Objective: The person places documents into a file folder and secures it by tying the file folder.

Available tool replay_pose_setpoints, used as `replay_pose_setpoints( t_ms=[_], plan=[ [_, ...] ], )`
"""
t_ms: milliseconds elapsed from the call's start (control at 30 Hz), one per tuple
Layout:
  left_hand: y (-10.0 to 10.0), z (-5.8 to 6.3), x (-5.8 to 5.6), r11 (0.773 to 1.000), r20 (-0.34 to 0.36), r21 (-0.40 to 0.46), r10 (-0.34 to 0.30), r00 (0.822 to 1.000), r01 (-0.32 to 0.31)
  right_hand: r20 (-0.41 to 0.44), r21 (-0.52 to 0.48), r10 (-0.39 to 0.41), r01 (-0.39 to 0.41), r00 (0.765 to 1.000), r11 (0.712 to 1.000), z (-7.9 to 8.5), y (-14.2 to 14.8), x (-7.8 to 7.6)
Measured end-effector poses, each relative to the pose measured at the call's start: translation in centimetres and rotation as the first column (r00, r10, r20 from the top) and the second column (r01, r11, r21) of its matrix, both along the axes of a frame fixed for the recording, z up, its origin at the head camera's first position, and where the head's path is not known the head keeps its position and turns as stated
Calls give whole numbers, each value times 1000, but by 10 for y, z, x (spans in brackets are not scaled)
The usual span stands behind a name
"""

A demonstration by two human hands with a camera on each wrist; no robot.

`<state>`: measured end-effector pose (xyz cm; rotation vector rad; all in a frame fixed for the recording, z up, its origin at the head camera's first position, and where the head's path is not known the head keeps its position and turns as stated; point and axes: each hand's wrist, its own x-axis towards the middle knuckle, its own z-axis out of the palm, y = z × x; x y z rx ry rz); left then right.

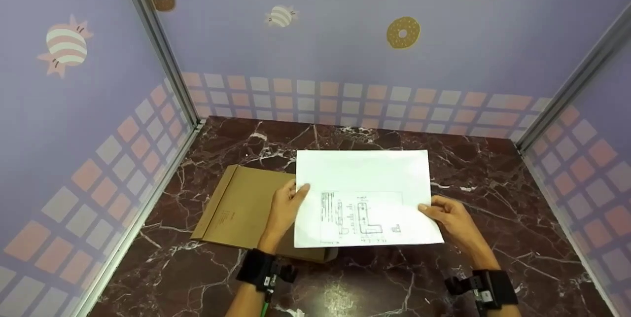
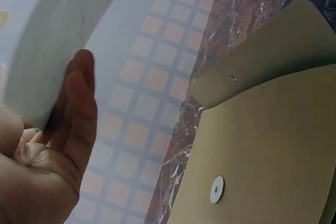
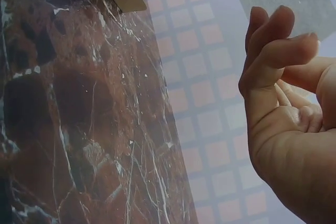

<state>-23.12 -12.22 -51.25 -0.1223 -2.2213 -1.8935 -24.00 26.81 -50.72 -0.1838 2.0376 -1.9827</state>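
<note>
A white sheet of paper (image 1: pixel 362 174) with a printed line drawing and small text is held up above the dark marbled table. My left hand (image 1: pixel 285 208) pinches its left edge, thumb on the near face and fingers behind. At the opposite edge my right hand (image 1: pixel 456 218) grips the sheet, thumb in front. Beneath and to the left lies a brown paper document envelope (image 1: pixel 246 203), partly covered by the sheet and my left arm. The left wrist view shows its raised flap (image 2: pixel 262 51) and a round white button (image 2: pixel 217 189).
The marbled table (image 1: pixel 162 267) is enclosed by purple patterned panels at the back (image 1: pixel 340 55), left and right. Metal corner posts (image 1: pixel 160 36) stand where the panels meet. A white piece (image 1: pixel 333 255) pokes out at the envelope's near right corner.
</note>
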Motion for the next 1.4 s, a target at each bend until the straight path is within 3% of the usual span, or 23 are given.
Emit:
replay_pose_setpoints(
  t_ms=[100,200,233,300,367,433,467,600,800,833,967,1067,1200,1400],
  plan=[
    [0,-3,1,999,5,-21,27,1000,-27,3,4,-72,72,997,997,4,4,0],
    [6,-9,5,986,-36,-137,92,995,-96,-24,37,-143,144,989,989,7,12,1],
    [9,-11,8,971,-60,-208,103,993,-114,-37,49,-166,168,985,985,8,15,1],
    [16,-17,13,912,-120,-385,100,988,-139,-50,66,-207,210,977,975,9,20,2],
    [24,-22,19,830,-169,-540,55,984,-139,-60,79,-244,248,968,966,10,24,3],
    [31,-27,24,765,-174,-635,-6,985,-107,-62,93,-268,273,962,958,11,27,3],
    [34,-29,26,745,-170,-661,-36,985,-87,-71,103,-273,279,959,955,11,29,3],
    [45,-36,33,687,-122,-725,-78,989,-35,-118,121,-297,310,948,943,11,38,5],
    [62,-46,42,602,-67,-797,-13,998,-46,-125,165,-351,368,928,915,5,48,10],
    [65,-48,43,581,-68,-812,-2,998,-54,-124,196,-358,377,925,905,3,50,10],
    [73,-54,44,458,-137,-880,11,991,-127,-142,283,-372,398,917,873,-3,53,14],
    [75,-60,42,392,-195,-901,21,981,-187,-158,289,-378,409,912,866,-5,52,15],
    [77,-64,41,372,-201,-906,36,979,-200,-181,282,-384,422,905,862,-7,51,16],
    [81,-64,36,302,-138,-941,73,988,-154,-203,345,-391,439,898,829,-12,54,20]
  ],
)
